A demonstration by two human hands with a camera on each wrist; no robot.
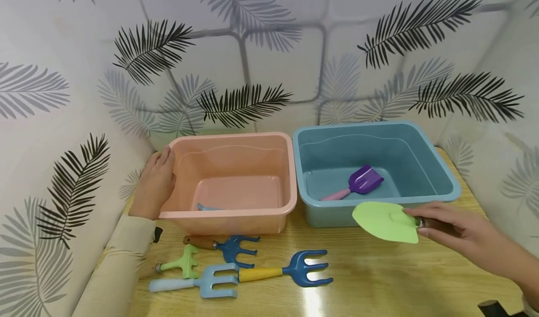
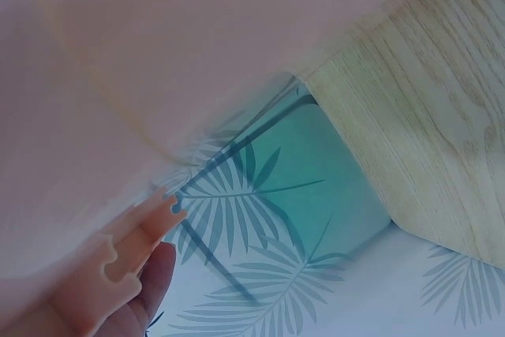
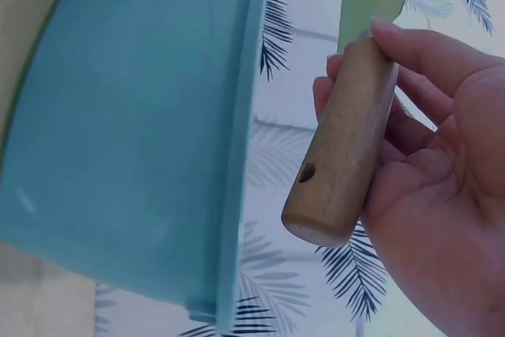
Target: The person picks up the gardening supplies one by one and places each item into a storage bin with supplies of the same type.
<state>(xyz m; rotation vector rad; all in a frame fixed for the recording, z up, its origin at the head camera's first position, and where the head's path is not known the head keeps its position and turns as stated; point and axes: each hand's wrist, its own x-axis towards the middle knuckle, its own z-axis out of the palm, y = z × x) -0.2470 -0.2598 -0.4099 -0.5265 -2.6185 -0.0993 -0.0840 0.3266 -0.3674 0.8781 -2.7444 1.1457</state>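
My right hand (image 1: 467, 235) grips the brown wooden handle (image 3: 343, 147) of a light green hand trowel (image 1: 385, 221). Its blade points left, in front of and partly over the front rim of the blue plastic bin (image 1: 332, 216). Inside that bin lies a purple shovel (image 1: 365, 179) with a pink handle. At the left rim of the pink plastic bin (image 1: 227, 221), my left hand (image 1: 156, 181) holds the edge; a finger shows beneath the rim (image 2: 118, 266) in the left wrist view. A light blue piece (image 1: 207, 207) lies in the pink bin, mostly hidden by its front wall.
On the wooden table (image 1: 370, 279) before the pink bin lie a wooden-handled dark blue fork (image 1: 233, 249), a green rake (image 1: 185, 262), a pale blue fork (image 1: 212, 282) and a yellow-handled blue fork (image 1: 301, 269). Leaf-patterned fabric (image 1: 282, 64) stands behind and beside the table.
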